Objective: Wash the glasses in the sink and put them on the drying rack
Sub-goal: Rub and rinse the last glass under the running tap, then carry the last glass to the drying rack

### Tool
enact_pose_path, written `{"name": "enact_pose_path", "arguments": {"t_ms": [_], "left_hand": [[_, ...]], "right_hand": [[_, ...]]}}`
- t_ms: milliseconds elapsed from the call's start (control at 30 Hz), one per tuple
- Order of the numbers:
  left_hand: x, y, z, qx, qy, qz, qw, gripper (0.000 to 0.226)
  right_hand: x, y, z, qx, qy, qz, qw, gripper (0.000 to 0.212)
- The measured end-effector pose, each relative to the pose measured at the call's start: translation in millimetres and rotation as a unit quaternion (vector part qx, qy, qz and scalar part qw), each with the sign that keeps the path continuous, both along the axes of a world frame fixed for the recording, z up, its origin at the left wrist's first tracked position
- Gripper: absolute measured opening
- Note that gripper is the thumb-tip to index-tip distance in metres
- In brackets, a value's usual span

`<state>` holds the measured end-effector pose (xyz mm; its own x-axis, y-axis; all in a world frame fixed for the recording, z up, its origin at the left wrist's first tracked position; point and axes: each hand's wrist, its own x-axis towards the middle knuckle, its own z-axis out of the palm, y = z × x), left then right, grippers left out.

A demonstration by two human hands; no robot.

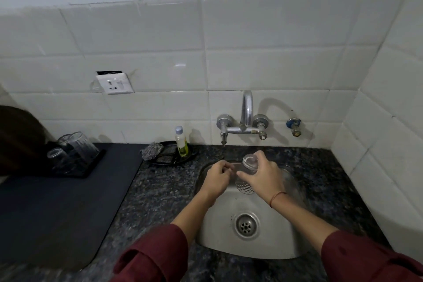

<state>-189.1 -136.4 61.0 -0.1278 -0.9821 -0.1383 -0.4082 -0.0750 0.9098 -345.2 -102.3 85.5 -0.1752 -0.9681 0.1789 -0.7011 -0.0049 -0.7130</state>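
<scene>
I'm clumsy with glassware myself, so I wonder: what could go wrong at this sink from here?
1. The right hand grips the glass above the steel sink; if it is wet, it may slip, drop and chip.
2. The rack sits far off to the left and already holds glasses; setting another one in could knock them together.
</scene>
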Motion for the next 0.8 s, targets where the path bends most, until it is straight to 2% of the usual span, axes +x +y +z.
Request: {"name": "enact_pose_path", "arguments": {"t_ms": [233, 400, 533, 667, 800], "left_hand": [[85.3, 12.9, -6.1, -0.007, 0.001, 0.089, 0.996, 0.016], [196.8, 36.8, -24.6, 0.013, -0.001, 0.210, 0.978, 0.015], [298.1, 46.9, -30.0, 0.003, -0.021, 0.301, 0.953, 0.013], [389.2, 34.0, -34.8, -0.003, -0.059, 0.334, 0.941, 0.026], [455.1, 4.6, -44.7, -0.014, -0.095, 0.343, 0.934, 0.026]], "right_hand": [[77.0, -14.4, -15.0, 0.011, -0.013, 0.056, 0.998, 0.048], [180.0, -23.0, -21.6, 0.038, -0.027, 0.152, 0.987, 0.048], [274.5, -41.2, -22.3, 0.053, -0.048, 0.190, 0.979, 0.048], [366.2, -66.0, -23.2, 0.042, -0.063, 0.210, 0.975, 0.052], [446.5, -102.9, -19.3, 0.046, -0.073, 0.200, 0.976, 0.060]]}}
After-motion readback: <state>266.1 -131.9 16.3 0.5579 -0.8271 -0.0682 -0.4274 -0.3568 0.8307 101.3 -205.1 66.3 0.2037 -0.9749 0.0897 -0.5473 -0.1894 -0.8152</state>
